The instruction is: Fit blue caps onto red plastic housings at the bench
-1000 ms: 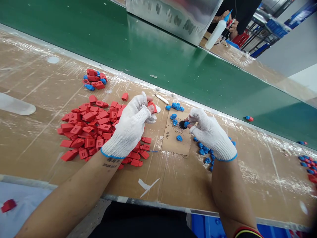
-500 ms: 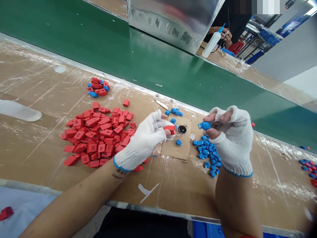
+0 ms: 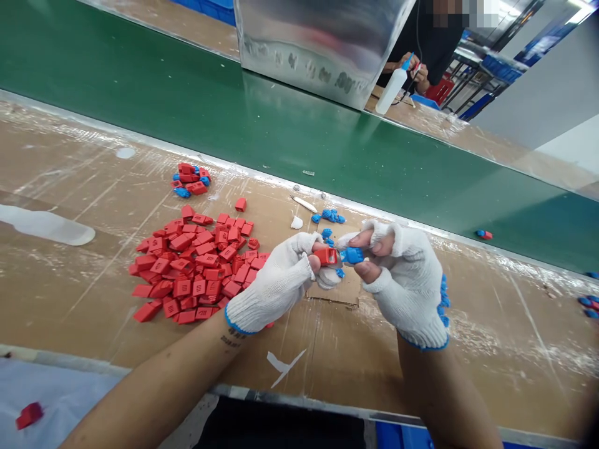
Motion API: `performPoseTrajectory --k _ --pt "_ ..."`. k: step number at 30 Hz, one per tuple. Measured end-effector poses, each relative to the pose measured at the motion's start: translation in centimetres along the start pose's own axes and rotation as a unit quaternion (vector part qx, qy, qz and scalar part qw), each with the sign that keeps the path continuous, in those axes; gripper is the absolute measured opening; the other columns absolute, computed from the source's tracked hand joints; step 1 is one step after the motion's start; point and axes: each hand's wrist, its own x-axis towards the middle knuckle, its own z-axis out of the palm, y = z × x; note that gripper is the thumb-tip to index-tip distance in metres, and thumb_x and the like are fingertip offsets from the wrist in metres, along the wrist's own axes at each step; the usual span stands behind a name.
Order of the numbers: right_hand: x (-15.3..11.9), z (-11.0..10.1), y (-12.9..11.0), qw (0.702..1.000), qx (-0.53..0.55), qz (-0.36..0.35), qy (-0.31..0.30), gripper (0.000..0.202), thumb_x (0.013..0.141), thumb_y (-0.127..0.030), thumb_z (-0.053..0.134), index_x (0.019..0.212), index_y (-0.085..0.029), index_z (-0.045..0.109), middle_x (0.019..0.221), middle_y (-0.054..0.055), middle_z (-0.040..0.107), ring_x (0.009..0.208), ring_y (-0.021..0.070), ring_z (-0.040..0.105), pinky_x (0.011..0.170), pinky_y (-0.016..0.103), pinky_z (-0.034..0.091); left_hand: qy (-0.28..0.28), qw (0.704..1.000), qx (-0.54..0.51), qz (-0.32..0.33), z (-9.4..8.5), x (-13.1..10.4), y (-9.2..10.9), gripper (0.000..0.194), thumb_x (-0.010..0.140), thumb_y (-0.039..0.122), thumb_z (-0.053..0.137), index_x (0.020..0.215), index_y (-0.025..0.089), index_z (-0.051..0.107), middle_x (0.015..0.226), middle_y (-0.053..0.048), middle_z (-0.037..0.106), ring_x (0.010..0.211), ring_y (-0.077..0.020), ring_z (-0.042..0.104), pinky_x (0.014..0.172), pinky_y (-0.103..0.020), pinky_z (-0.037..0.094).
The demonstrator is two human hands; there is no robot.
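The left hand (image 3: 276,280) is pinching a hollow red block (image 3: 326,256), its open end facing a blue piece (image 3: 352,255) that the right hand (image 3: 406,280) is gripping, fingers closed, just beside it. Loose red blocks (image 3: 199,268) are lying leftward; beyond the green belt (image 3: 187,106), a bottle (image 3: 390,91) is standing.

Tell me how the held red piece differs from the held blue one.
The red piece is boxy and flat-sided; the blue piece is lumpy. The red piece shows a hollow end; the blue piece shows no opening. The left hand holds the red piece, the right hand the blue piece. Both are held roughly in line.
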Motion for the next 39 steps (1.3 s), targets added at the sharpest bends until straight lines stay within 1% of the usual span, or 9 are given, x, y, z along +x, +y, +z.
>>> performPoseTrajectory --k 8,17,20,23,28,31,34,36,39 --pt "-0.6 0.1 0.9 0.999 -0.008 -0.007 -0.034 0.028 0.095 -0.009 0.073 0.108 -0.029 0.059 0.112 0.001 0.075 0.106 0.0223 0.077 0.091 0.042 0.066 0.002 0.999 -0.042 0.003 0.2 -0.1 0.1 0.041 0.075 0.034 0.101 0.091 0.017 0.067 0.084 0.002 0.072 0.066 -0.0091 0.071 0.063 -0.021 0.059" --pt "0.8 -0.7 -0.1 0.984 -0.12 -0.062 -0.112 0.024 0.09 -0.002 0.064 0.084 -0.026 0.063 0.087 -0.001 0.074 0.081 0.0183 0.074 0.073 0.031 0.059 0.039 0.991 0.128 -0.023 0.1 -0.6 1.3 0.045 0.072 0.041 0.1 0.08 0.016 0.064 0.068 0.001 0.069 0.058 -0.0105 0.066 0.054 -0.02 0.052" --pt "0.4 0.2 0.2 0.992 -0.007 -0.049 -0.117 0.01 0.101 -0.027 0.073 0.093 -0.027 0.068 0.098 0.002 0.075 0.091 0.0214 0.073 0.079 0.036 0.062 -0.013 0.995 0.067 -0.072 0.6 -1.2 0.6 0.055 0.073 0.057 0.096 0.088 0.019 0.059 0.067 0.001 0.067 0.051 -0.0102 0.06 0.047 -0.021 0.044" --pt "-0.6 2.3 0.3 0.987 0.087 -0.04 -0.132 0.032 0.107 -0.057 0.063 0.096 -0.027 0.065 0.1 0.006 0.072 0.107 0.028 0.072 0.089 0.045 0.063 -0.057 0.992 0.032 -0.106 1.1 -1.5 -1.1 0.054 0.08 0.064 0.086 0.093 0.022 0.054 0.07 0.003 0.064 0.047 -0.0102 0.056 0.044 -0.023 0.042" --pt "-1.0 0.8 -0.3 0.974 0.196 0.091 0.063 0.035 0.098 -0.06 0.075 0.093 -0.029 0.06 0.077 -0.001 0.054 0.06 0.0158 0.054 0.051 0.031 0.047 -0.019 0.969 0.234 -0.081 0.0 -0.5 -0.8 0.03 0.093 0.046 0.072 0.099 0.022 0.056 0.074 0.001 0.068 0.053 -0.0134 0.063 0.055 -0.028 0.053" --pt "1.1 -4.8 0.2 0.961 0.194 0.091 0.173 0.055 0.083 -0.074 0.081 0.072 -0.026 0.057 0.062 -0.005 0.036 0.047 0.0103 0.031 0.043 0.028 0.03 0.123 0.89 0.436 0.043 -2.5 0.5 3.0 0.025 0.094 0.036 0.065 0.113 0.02 0.061 0.087 -0.004 0.074 0.073 -0.0181 0.071 0.073 -0.034 0.059" --pt "4.4 -10.3 2.7 0.953 0.037 0.179 0.24 0.036 0.084 -0.055 0.079 0.074 -0.024 0.064 0.051 -0.007 0.034 0.041 0.0089 0.024 0.042 0.028 0.018 0.236 0.689 0.677 0.107 -5.5 1.1 6.9 0.04 0.093 0.032 0.06 0.13 0.018 0.067 0.117 -0.014 0.078 0.108 -0.0301 0.074 0.099 -0.048 0.056" --pt "6.6 -12.6 5.6 0.939 -0.114 0.232 0.226 0.023 0.083 -0.041 0.066 0.093 -0.021 0.071 0.049 -0.008 0.034 0.042 0.0114 0.028 0.044 0.029 0.022 0.22 0.562 0.794 0.072 -7.0 1.1 8.5 0.042 0.096 0.033 0.055 0.132 0.018 0.071 0.128 -0.017 0.076 0.124 -0.0391 0.068 0.106 -0.057 0.05" --pt "9.1 -14.5 10.8 0.909 -0.281 0.262 0.161 0.035 0.083 -0.034 0.053 0.105 -0.017 0.074 0.066 0.001 0.06 0.057 0.016 0.052 0.057 0.031 0.045 0.125 0.49 0.862 0.027 -8.2 0.7 9.1 0.042 0.096 0.036 0.054 0.131 0.023 0.074 0.134 -0.016 0.075 0.13 -0.0409 0.065 0.107 -0.059 0.046"
